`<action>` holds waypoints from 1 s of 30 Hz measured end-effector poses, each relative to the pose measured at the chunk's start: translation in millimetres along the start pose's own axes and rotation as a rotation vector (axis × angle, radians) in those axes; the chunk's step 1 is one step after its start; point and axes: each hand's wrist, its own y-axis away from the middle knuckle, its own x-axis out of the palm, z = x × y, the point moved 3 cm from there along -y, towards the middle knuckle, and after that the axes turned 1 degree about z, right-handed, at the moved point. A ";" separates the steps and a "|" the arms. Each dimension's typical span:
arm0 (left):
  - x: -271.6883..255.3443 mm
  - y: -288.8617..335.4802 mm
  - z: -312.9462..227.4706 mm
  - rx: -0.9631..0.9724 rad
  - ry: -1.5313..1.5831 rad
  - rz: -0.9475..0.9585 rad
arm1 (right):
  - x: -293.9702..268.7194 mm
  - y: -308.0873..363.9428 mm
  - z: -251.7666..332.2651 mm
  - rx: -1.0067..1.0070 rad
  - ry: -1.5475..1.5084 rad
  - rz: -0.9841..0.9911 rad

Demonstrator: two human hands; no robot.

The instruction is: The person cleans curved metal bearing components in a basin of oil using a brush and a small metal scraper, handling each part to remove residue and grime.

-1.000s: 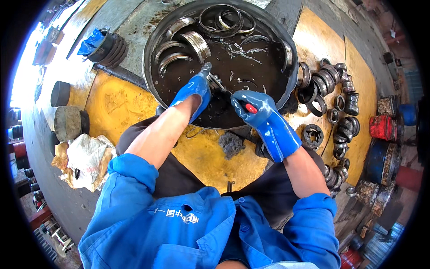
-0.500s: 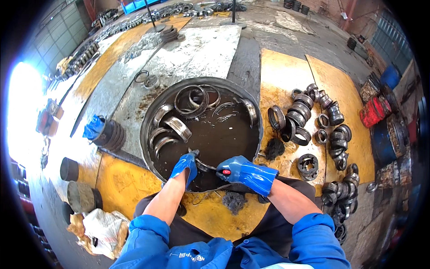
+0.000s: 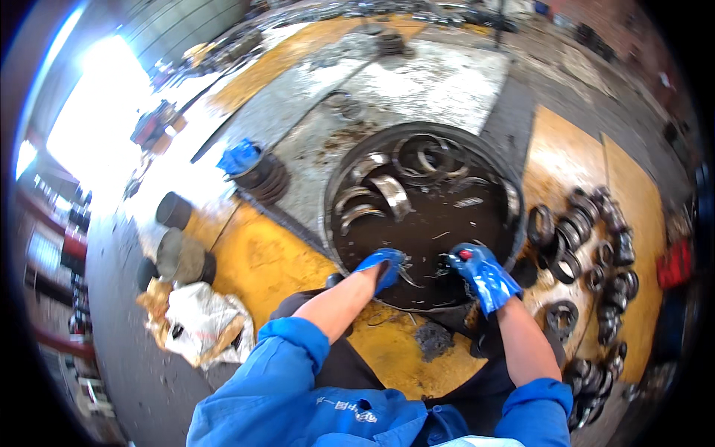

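My left hand [image 3: 381, 270], in a blue rubber glove, is closed at the near left part of a round tub [image 3: 332, 249] of dark liquid. Its fingers grip the edge of a metal ring [image 3: 410, 279], mostly sunk in the liquid and blurred. Across from it, my right hand [image 3: 484, 274], gloved the same way, is closed round a small tool with a red end [image 3: 465, 255]. The rest of that tool is hidden by the glove and the dark liquid. Several shiny metal rings [image 3: 391, 195] lean against the tub's far and left wall, half out of the liquid.
To the right, many dark metal rings [image 3: 572, 229] and a notched round part [image 3: 561, 319] lie on yellow sheeting. At left stand buckets [image 3: 181, 257], a white sack [image 3: 205, 320] and a ring stack topped with blue gloves [image 3: 240, 158]. A dark scouring wad [image 3: 434, 340] lies near the tub.
The view has swung left, so the tub appears farther right. My hands are farther apart, and the ring between them sits lower in the liquid.
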 end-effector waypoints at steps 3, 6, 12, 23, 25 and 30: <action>-28.6 -35.5 31.5 0.017 0.154 0.018 | 13.7 -8.4 -6.2 0.080 -0.383 -0.069; -7.8 -59.5 22.6 0.170 -0.597 -0.073 | 18.6 -30.2 -31.4 0.105 -0.363 -0.135; 33.5 -42.1 -6.3 0.103 -0.892 -0.561 | -28.7 -19.9 22.2 0.386 -0.332 -0.253; 63.0 -15.2 -51.6 0.363 -1.266 -0.468 | -81.3 13.3 30.1 0.304 -0.425 -0.358; 58.6 -23.7 -50.4 0.453 -1.286 -0.407 | -83.9 9.9 32.9 0.262 -0.439 -0.357; 47.5 -14.8 -38.2 0.450 -1.393 -0.470 | -57.4 -26.7 30.9 0.246 -0.400 -0.272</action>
